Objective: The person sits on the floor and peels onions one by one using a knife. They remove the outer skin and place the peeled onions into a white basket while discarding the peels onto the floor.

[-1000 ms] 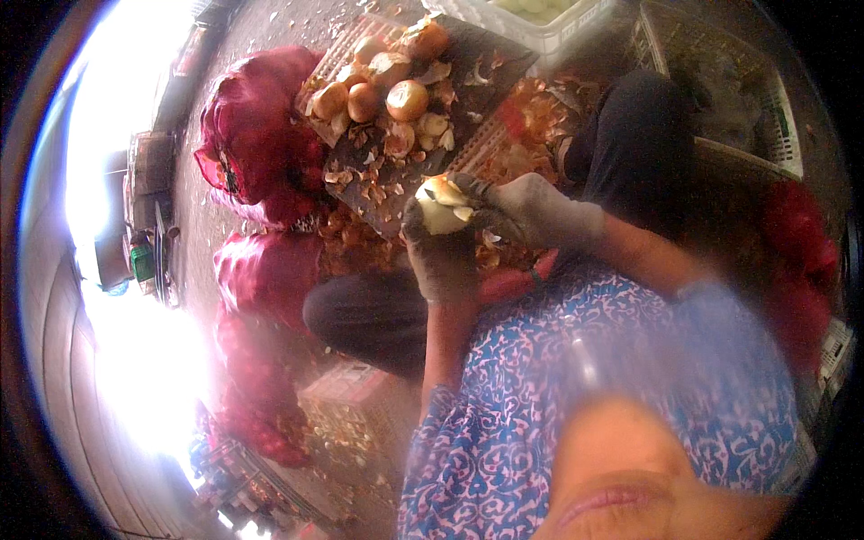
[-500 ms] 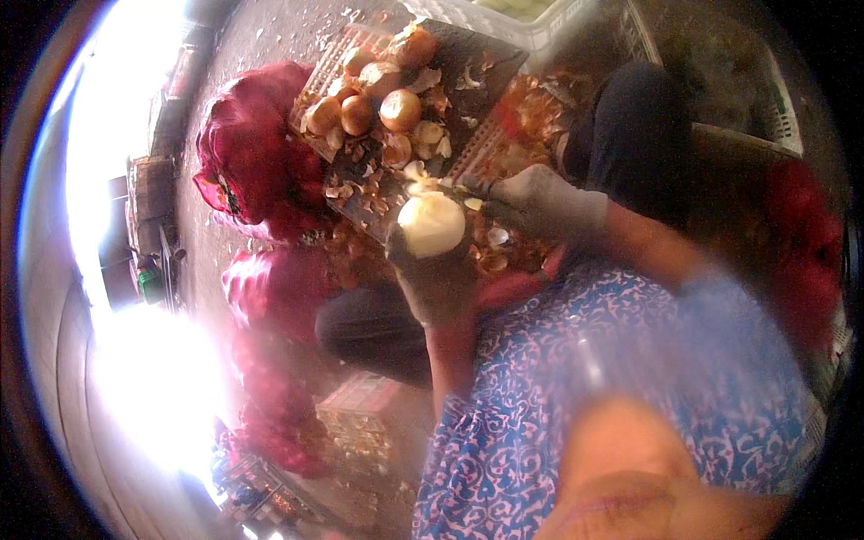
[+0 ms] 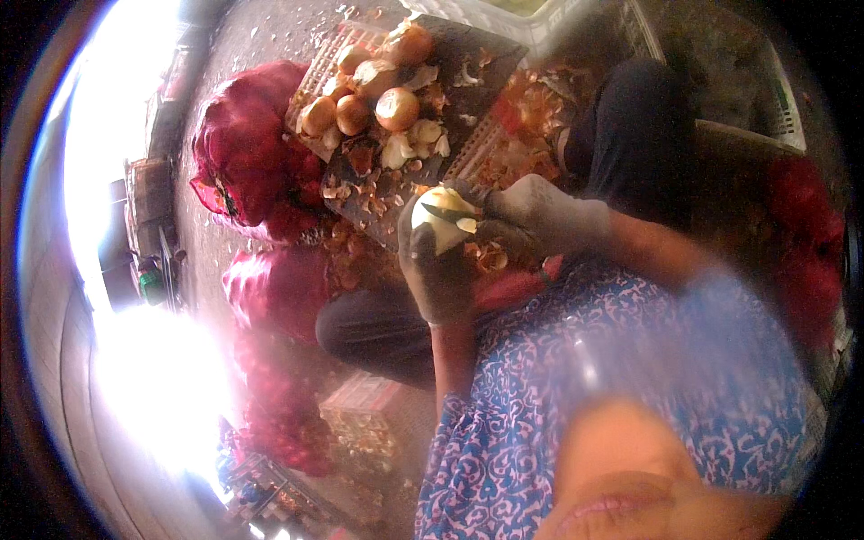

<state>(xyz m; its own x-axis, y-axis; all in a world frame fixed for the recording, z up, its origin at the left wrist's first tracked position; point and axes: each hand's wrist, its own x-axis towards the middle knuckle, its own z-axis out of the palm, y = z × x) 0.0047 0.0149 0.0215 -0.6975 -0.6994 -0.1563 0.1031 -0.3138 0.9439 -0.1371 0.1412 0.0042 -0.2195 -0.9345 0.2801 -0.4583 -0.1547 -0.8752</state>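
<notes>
My left hand (image 3: 435,274), in a dirty grey glove, is closed round the underside of a peeled, pale onion (image 3: 443,209). From the right, my gloved right hand (image 3: 533,214) grips a small knife (image 3: 447,212), whose dark blade lies against the onion's face. A pale scrap of onion (image 3: 466,225) sits by the blade. The knife's handle is hidden in my fingers. Just beyond my hands is a dark board (image 3: 468,81) with several brown-skinned onions (image 3: 397,110) and loose peelings on it.
Red mesh sacks (image 3: 256,135) bulge along the left of the board. White plastic crates (image 3: 558,27) stand at the far side and right. Onion skins (image 3: 531,126) are heaped right of the board, near my bent knee (image 3: 639,126). Another crate (image 3: 360,405) is at lower left.
The onion in my left hand has turned and shifted slightly right and up. My right hand has come in, and the knife blade now lies across the onion.
</notes>
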